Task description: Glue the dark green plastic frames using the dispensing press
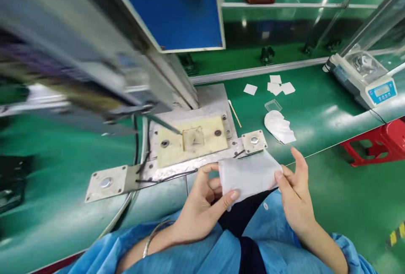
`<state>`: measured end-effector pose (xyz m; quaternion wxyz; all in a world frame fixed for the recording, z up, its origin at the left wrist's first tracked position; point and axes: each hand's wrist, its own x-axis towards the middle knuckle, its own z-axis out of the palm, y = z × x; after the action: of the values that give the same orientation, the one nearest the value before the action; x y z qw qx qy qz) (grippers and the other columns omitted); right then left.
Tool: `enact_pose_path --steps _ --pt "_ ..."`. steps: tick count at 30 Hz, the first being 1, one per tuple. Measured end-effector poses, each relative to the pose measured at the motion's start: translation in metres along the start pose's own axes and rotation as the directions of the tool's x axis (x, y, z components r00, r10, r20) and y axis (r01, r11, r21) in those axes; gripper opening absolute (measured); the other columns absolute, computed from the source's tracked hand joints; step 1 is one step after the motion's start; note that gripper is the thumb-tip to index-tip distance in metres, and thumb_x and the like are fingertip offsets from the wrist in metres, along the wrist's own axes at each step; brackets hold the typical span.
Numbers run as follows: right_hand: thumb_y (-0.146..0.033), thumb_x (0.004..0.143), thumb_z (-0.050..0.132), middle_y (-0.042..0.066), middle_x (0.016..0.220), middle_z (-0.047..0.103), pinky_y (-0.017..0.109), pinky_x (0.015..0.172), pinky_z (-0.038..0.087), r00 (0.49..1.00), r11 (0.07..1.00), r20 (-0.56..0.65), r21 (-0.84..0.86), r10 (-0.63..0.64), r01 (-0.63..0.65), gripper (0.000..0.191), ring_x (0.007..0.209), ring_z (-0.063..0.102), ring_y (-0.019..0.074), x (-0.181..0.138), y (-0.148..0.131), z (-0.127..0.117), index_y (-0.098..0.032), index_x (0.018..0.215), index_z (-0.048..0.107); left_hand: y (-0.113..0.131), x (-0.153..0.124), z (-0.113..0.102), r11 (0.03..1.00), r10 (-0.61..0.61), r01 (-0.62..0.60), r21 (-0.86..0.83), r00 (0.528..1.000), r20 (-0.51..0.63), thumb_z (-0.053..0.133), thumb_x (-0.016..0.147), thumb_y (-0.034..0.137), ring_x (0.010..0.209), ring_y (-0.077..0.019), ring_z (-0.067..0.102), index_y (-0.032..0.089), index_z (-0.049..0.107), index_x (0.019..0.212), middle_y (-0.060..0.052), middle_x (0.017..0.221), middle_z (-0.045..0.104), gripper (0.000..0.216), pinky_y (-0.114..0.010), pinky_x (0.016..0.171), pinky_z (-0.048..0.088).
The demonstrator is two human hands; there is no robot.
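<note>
1. The yellow plate (pixel 212 144) bore a clear square piece (pixel 193 139) near its middle.
2. The white sheet (pixel 249 174) was held up on the wearer's side of the yellow plate, toward its right; it looked soft and thin.
3. The left hand (pixel 205 204) gripped the sheet's left end, thumb in front and fingers behind.
4. The right hand (pixel 294 196) pinched the sheet's right end between thumb and fingers, with one finger raised.
5. A metal button (pixel 254 140) sat just right of the yellow plate, and a second button (pixel 106 182) lay to its left, nearer the wearer.
6. A cotton swab (pixel 234 113) lay just right of the yellow plate.
7. Farther right of the yellow plate were a clear shallow case (pixel 273 105) and a rounded white pad (pixel 279 127) with an uneven edge; beyond them, toward the back, lay white squares (pixel 250 89).
8. A digital scale (pixel 363 77) stood well apart from the yellow plate, far right.
</note>
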<state>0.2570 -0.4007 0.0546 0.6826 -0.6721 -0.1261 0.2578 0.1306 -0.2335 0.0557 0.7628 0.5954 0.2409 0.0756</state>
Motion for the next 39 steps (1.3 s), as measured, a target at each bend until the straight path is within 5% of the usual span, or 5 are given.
enact_pose_path --steps 10,16,22,32,39 --pt "-0.029 0.08 0.064 0.006 0.081 0.057 0.038 0.074 0.048 0.898 0.653 0.343 -0.618 -0.276 0.437 0.011 0.079 0.055 0.0233 -0.003 0.002 0.067 -0.023 0.079 0.073 0.001 -0.032 -0.08 0.672 0.416 -0.309 0.673 0.909 0.002 0.057 0.085 0.023 0.083 -0.0192 0.062 0.02 0.069 0.087 -0.005 0.085 0.063 0.012 -0.032 0.076 0.051" --pt "-0.045 0.076 0.066 0.002 0.083 0.06 0.03 0.064 0.048 0.923 0.92 0.383 -0.376 0.049 0.107 0.026 0.073 0.058 0.0199 0.044 -0.001 0.11 -0.021 0.082 0.055 0.011 -0.005 -0.104 0.849 0.121 -0.024 0.527 0.981 -0.151 0.054 0.088 0.044 0.066 -0.0186 0.06 0.017 0.053 0.105 -0.003 0.08 0.063 0.032 -0.03 0.056 0.049" --pt "-0.043 0.068 0.07 0.003 0.083 0.064 0.032 0.061 0.046 0.993 0.797 0.087 -0.592 -0.084 0.119 0.04 0.069 0.058 0.0223 0.085 -0.007 0.123 -0.022 0.099 0.057 0.008 -0.007 -0.117 0.564 0.551 -0.184 0.805 0.81 -0.201 0.058 0.09 0.03 0.108 -0.025 0.06 0.016 0.054 0.116 -0.012 0.117 0.059 0.029 -0.042 0.093 0.052" --pt "-0.026 0.061 0.084 0.015 0.103 0.059 0.048 0.093 0.048 0.823 0.381 0.185 -0.817 -0.538 0.433 0.036 0.106 0.054 0.0347 0.116 0.013 0.159 -0.017 0.089 0.063 0.015 -0.023 -0.135 0.519 0.714 -0.243 0.819 0.65 -0.26 0.064 0.087 0.015 0.095 -0.0186 0.064 0.017 0.063 0.097 -0.007 0.104 0.064 0.01 -0.033 0.088 0.052" --pt "-0.028 0.091 0.065 0.006 0.094 0.067 0.036 0.076 0.055 0.771 0.434 0.468 -0.641 -0.432 0.633 0.015 0.087 0.062 0.0219 0.091 0.025 0.155 -0.022 0.101 0.074 0.02 -0.031 -0.144 0.434 0.808 -0.334 0.837 0.555 -0.197 0.067 0.081 0.006 0.084 -0.0181 0.065 0.017 0.063 0.091 -0.005 0.093 0.066 0.015 -0.032 0.076 0.051"
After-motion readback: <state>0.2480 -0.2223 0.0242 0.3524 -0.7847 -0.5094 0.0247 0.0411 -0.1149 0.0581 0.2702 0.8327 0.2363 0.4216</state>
